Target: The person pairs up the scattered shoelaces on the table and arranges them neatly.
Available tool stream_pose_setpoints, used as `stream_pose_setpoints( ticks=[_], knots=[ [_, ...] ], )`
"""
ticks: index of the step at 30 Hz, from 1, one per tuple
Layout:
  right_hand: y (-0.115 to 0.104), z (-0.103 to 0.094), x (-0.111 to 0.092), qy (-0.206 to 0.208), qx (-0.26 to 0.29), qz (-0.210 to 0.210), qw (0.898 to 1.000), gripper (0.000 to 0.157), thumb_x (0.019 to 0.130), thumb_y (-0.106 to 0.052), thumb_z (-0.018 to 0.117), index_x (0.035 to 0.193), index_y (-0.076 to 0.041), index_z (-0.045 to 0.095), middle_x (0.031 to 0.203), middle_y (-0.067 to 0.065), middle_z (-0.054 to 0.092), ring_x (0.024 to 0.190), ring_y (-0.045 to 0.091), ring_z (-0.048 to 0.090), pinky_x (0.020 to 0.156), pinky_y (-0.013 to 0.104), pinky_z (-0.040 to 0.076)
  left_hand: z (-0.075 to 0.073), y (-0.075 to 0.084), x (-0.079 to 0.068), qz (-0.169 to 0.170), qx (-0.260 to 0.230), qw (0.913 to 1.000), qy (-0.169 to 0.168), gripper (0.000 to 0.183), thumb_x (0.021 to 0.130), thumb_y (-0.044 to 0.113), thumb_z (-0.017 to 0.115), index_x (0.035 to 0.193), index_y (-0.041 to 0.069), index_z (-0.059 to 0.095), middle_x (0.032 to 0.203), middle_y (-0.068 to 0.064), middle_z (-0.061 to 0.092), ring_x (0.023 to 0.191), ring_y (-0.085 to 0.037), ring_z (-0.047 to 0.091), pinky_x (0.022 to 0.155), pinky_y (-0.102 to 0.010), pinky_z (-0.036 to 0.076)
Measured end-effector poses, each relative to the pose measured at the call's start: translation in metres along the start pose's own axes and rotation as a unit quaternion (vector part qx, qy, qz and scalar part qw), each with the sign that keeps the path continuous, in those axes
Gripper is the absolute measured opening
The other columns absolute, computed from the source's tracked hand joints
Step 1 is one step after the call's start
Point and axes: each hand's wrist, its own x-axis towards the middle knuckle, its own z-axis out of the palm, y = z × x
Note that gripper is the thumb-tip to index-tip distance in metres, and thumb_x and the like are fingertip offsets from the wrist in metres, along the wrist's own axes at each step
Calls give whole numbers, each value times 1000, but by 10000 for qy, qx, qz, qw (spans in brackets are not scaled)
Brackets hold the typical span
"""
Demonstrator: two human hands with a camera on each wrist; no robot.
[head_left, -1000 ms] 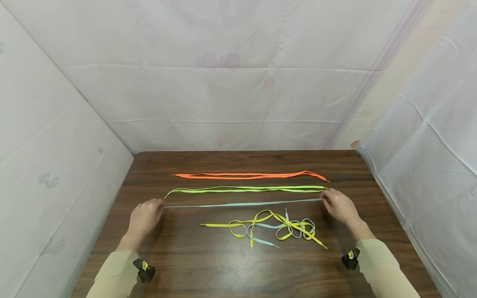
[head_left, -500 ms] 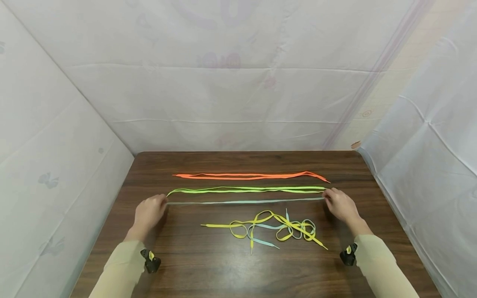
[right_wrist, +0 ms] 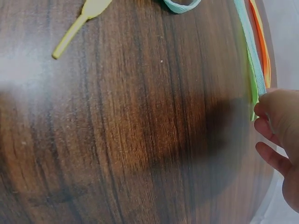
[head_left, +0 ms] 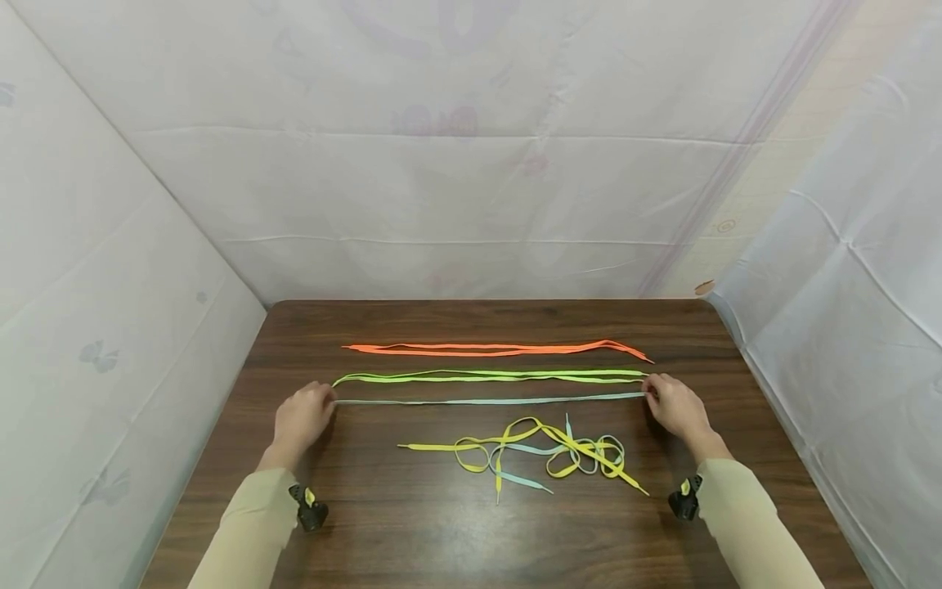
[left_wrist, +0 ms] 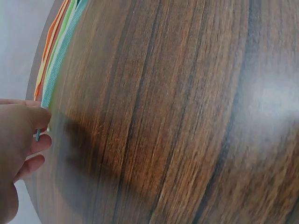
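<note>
Pale, faintly printed sheeting (head_left: pixel 471 188) walls in the back and both sides of our wood-grain table (head_left: pixel 412 532). Starting from the left, we see the left hand (head_left: pixel 304 415) pinching one end of a pale blue lace (head_left: pixel 508 401), its tip poking out past the fingers. The lace runs nearly straight across the table to the right hand (head_left: pixel 677 407), which pinches the other end. We cannot tell whether its middle touches the wood.

At the left end, we judge that a loose pinch could let the narrow tip slip away and the lace spring into a curl. Along the middle, slack or a twist could make it sag out of line. At the right end, the fingers are so near the tips of the green laces (head_left: pixel 603 373) that a small sweep might drag those askew.

Around it, the orange laces (head_left: pixel 552 350) lie farthest back, with the green ones between them and the held lace, blocking the far side. On the near side, from centre to right, a looped yellow lace (head_left: pixel 434 447) lies tangled with a second blue lace (head_left: pixel 524 480), where a lowered stretch could snag.
</note>
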Motion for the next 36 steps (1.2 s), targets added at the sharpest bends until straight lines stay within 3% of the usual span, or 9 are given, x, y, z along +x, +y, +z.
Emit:
stream_pose_setpoints(
  ticks=[20,27,36],
  knots=[
    [2,5,3,-441,-5,416,9982,5,77,-7,59,80,-8,54,69,3,48,56,16,43,48,31,35,7,1,4,-478,-93,9984,-275,5,76,11,63,81,9,62,78,-6,56,66,-24,56,52,-42,43],
    [0,10,3,-312,-78,370,9988,7,75,-6,60,77,-8,54,69,4,47,57,18,43,49,33,36,3,2,3,-648,-150,9970,-392,7,76,11,63,82,10,62,79,-6,57,68,-25,56,53,-43,43],
    [1,12,-1,-176,-105,304,9993,8,75,-5,61,78,-9,54,73,6,47,62,22,44,52,36,37,1,0,0,-599,-170,9974,-353,5,75,10,63,81,9,61,79,-7,56,68,-24,55,53,-42,43]
  ],
)
